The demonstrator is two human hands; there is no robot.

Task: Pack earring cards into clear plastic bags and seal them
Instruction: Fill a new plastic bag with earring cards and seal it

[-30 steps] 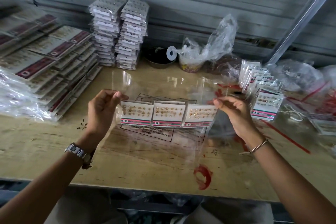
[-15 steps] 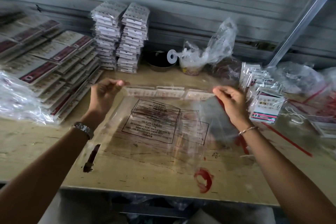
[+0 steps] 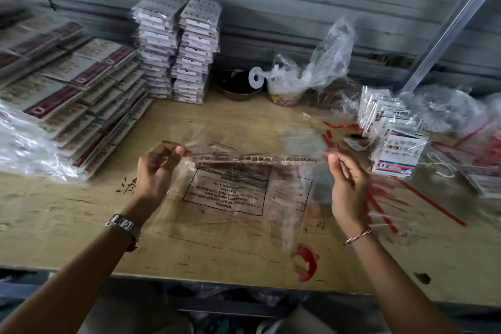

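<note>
The left hand (image 3: 154, 171) and right hand (image 3: 348, 184) keep their pinch, thumb against fingers, on the two ends of the bag (image 3: 230, 206). The row of cards (image 3: 254, 159) inside it faced the camera a second ago; now it lies tipped edge-on, a thin strip stretched between the thumbs above the table (image 3: 67, 214). The bag's printed part drapes toward the near edge; whether it touches the wood I cannot tell. At the left, flat packs (image 3: 70, 84) and a plastic sheet (image 3: 27, 149) crowd the table close to the left wrist, and two tall stacks (image 3: 176, 49) stand at the back wall. Bare wood lies open beyond the bag as far as a bowl (image 3: 237, 87), and in front of it to the near edge. On the right, red strips (image 3: 379, 192) and a pile (image 3: 393, 141) of packed cards sit just beside the right hand. The earrings cannot be made out, the packs are blurred, and the frame cuts them off at the left.
</note>
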